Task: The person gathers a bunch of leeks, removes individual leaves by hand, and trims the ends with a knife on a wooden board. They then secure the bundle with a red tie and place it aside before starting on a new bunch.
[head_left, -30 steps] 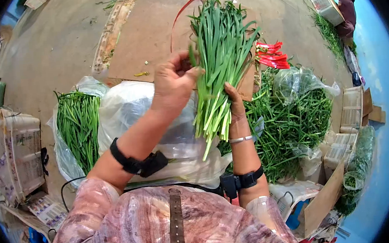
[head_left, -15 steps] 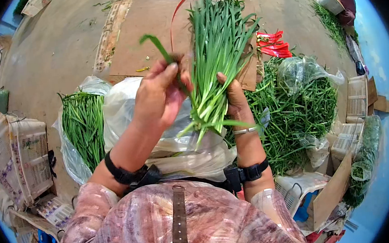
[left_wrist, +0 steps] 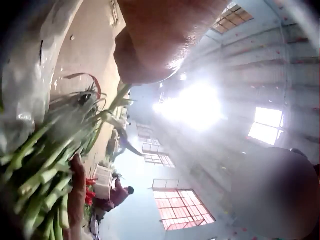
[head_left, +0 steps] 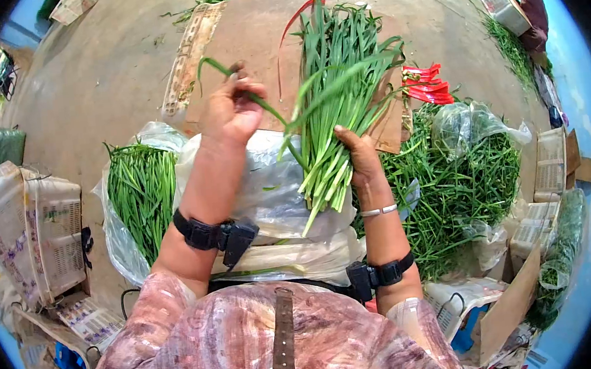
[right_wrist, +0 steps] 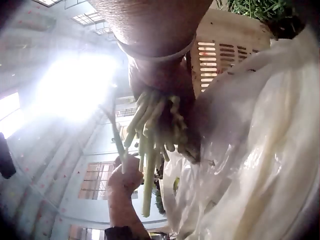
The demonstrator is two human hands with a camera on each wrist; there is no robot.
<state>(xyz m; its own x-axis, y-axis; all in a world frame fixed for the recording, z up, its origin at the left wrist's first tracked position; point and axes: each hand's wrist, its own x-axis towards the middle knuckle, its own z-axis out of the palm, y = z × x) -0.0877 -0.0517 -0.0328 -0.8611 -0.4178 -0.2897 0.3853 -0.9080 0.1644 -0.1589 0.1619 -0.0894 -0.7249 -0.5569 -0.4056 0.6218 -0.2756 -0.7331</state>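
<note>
In the head view my right hand (head_left: pixel 362 156) grips a thick bunch of garlic chives (head_left: pixel 333 135) near its pale stem ends, thumb across the stems. The leafy ends point away from me over a brown board (head_left: pixel 247 30). Left of the bunch, my raised left hand (head_left: pixel 229 113) pinches a single garlic chive stalk (head_left: pixel 259 102). One end of that stalk curls beyond the fingertips; a blurred green blade crosses over the bunch. The right wrist view shows the cut stem ends (right_wrist: pixel 147 150) below the right hand, with the left hand beyond.
White plastic sheeting (head_left: pixel 274 179) covers what lies before me. Bagged chives (head_left: pixel 143 198) stand at left; a loose heap of greens (head_left: pixel 450 185) lies at right. Red strips (head_left: pixel 427 87) sit beside the board. Crates (head_left: pixel 53 227) stand far left; another person (head_left: pixel 532 16) handles a crate far right.
My left hand has drawn away from the bunch to the left and now holds a stalk out from it. The right hand keeps its grip on the bunch.
</note>
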